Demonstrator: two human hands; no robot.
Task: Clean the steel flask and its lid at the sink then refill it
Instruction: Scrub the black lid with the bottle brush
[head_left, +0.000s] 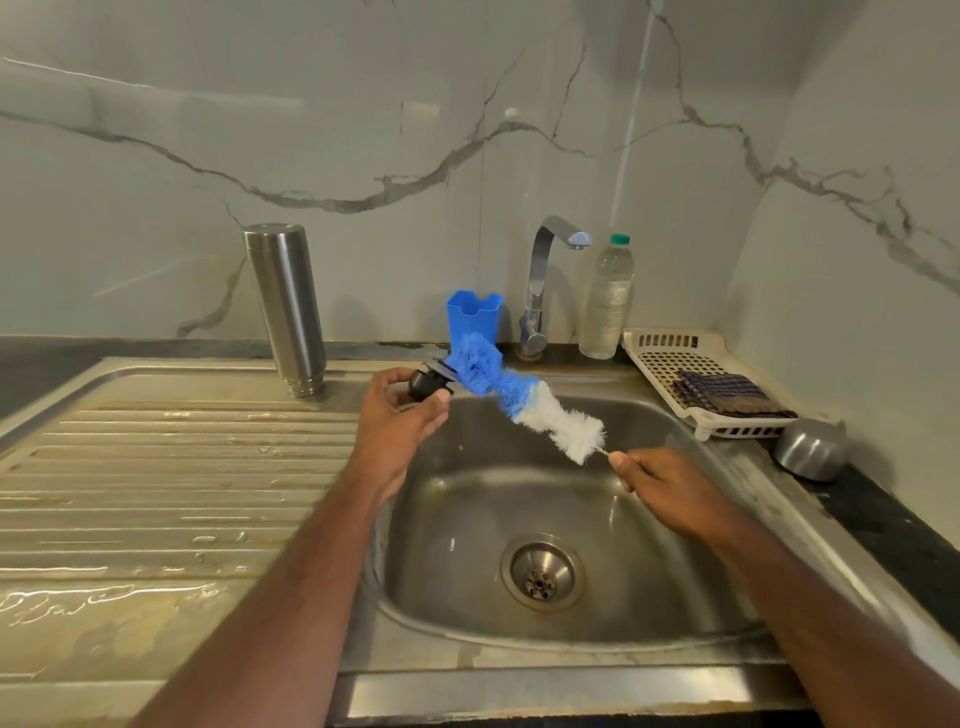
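The steel flask (287, 306) stands upside down on the drainboard (171, 467), mouth down, left of the basin. Over the sink's left rim my left hand (400, 415) pinches the small black lid (429, 383) between thumb and fingers. My right hand (665, 486) grips the wire handle of a bottle brush (511, 400) with blue and white bristles. The brush's blue tip presses against the lid's inner face. Both hands hover above the steel sink basin (649, 545).
A chrome tap (545, 275) stands behind the basin, shut off. Beside it are a blue holder (474, 312) and a clear plastic water bottle (607, 299). A white perforated tray (670, 358) with a dark cloth (727, 395) and an upturned steel bowl (809, 456) sit at right.
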